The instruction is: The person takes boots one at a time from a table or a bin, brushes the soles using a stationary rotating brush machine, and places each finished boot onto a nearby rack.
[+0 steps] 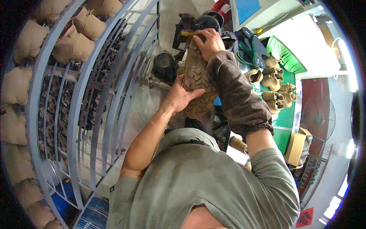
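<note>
I hold a tan boot point(198, 82) upside down in front of me, its lugged sole facing up. My left hand point(180, 95) grips the heel end of the sole from the left side. My right hand point(210, 42), in a brown sleeve cover, presses on the toe end, which sits against a dark machine point(190, 23) with a yellow part beside my fingers. Both hands are closed on the boot.
A grey metal rack point(80, 95) full of tan boots curves along my left. To the right, a green table point(286, 114) carries several tan boots point(276, 86) and dark insoles point(253, 44). A cardboard box point(297, 147) stands lower right. A black motor point(164, 66) sits left of the machine.
</note>
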A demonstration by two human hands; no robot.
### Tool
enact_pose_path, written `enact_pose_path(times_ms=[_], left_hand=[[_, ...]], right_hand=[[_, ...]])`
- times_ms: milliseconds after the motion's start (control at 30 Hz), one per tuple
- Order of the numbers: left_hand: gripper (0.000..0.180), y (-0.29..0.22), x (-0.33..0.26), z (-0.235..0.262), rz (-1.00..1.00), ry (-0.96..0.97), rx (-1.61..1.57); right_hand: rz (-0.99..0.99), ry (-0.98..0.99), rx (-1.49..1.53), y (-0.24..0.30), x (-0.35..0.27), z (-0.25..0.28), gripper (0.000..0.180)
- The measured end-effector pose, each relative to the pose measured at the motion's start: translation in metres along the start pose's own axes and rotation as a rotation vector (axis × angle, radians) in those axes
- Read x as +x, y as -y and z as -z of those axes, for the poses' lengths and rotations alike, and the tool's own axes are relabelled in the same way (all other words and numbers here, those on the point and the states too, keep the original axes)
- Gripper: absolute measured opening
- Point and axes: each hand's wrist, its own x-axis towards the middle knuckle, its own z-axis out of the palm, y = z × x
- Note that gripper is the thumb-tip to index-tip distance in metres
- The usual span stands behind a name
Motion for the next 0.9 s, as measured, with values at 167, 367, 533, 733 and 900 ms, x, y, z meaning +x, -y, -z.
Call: enact_pose_path(times_ms=[167,367,533,733,900], left_hand=[[0.089,0.002,-0.021,-0.009,-0.052,-0.036,-0.001],[0.085,0.028,-0.011,-0.005,-0.085,0.033,-0.108],[0.084,0.025,-0.013,0.004,-0.099,0.054,-0.067],[0.091,0.042,-0.022,0.007,-0.116,0.073,-0.175],[0.096,0.033,-0.024,0.007,-0.075,0.058,-0.098]], right_hand=[[0.067,-0.015,0.045,-0.001,-0.025,-0.004,0.031],[0.162,-0.032,-0.013,0.007,-0.031,0.003,0.032],[0.107,0.010,0.084,0.014,-0.032,0.001,0.032],[0.171,-0.080,0.032,0.032,-0.048,0.013,0.030],[0.277,-0.168,0.030,0.050,-0.058,0.034,0.038]])
